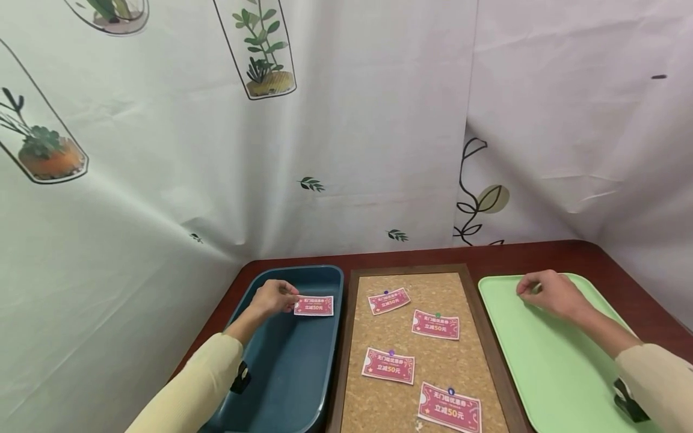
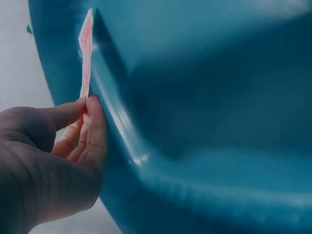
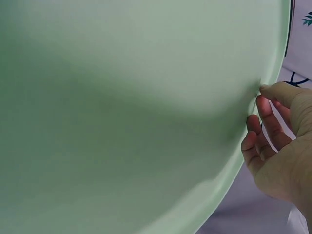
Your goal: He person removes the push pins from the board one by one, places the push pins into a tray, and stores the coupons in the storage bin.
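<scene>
A pink-and-white printed coupon point(image 1: 314, 305) is pinched between the thumb and fingers of my left hand point(image 1: 275, 297), over the far part of the deep blue bin point(image 1: 287, 373). The left wrist view shows this coupon point(image 2: 86, 53) nearly edge-on. My right hand point(image 1: 552, 293) is at the far end of the light green tray point(image 1: 568, 355), fingers curled. Close to the tray's rim in the right wrist view, thumb and index finger of this hand point(image 3: 280, 136) come together at a tiny dark-tipped thing; I cannot tell what it is.
Between bin and tray lies a wood-framed cork board point(image 1: 390, 403). Several pink coupons are pinned to it, including one coupon point(image 1: 388, 368) with a purple pushpin point(image 1: 391, 353). Behind the dark red table point(image 1: 411, 257) hangs a white patterned cloth point(image 1: 368, 132).
</scene>
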A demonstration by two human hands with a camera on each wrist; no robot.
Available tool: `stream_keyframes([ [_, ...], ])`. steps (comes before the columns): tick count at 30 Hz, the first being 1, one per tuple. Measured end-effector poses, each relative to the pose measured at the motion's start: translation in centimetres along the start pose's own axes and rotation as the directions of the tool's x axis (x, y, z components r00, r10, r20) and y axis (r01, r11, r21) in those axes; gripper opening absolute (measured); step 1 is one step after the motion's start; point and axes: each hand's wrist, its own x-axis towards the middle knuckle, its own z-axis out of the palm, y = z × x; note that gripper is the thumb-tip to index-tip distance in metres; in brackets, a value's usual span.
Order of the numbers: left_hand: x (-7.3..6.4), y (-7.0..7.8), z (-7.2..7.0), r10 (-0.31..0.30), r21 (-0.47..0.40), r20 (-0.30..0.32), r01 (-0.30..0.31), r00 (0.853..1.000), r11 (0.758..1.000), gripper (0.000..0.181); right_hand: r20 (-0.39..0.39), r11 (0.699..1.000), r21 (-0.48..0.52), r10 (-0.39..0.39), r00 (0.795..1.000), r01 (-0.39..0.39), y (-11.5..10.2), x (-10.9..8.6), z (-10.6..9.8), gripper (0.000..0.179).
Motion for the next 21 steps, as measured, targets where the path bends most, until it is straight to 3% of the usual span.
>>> stream_keyframes([
  [9,0.2,-1.2,-0.7,-0.007,0.089,-0.051,0.012,0.999,0.996,0.009,0.013,0.999,-0.008,0.041,0.999,-0.041,-0.3,-0.2,-0.2,0.003],
  [16,0.5,-2.0,-0.8,-0.012,0.156,-0.081,0.024,0.997,0.987,0.009,-0.006,0.999,-0.03,0.043,0.999,-0.043,-0.4,-0.1,-0.3,0.02],
  [21,0.5,-2.2,-1.1,-0.001,0.154,-0.107,0.018,0.994,0.988,0.01,-0.034,0.999,-0.029,0.027,0.999,-0.028,-1.0,0.4,-0.5,0.034],
])
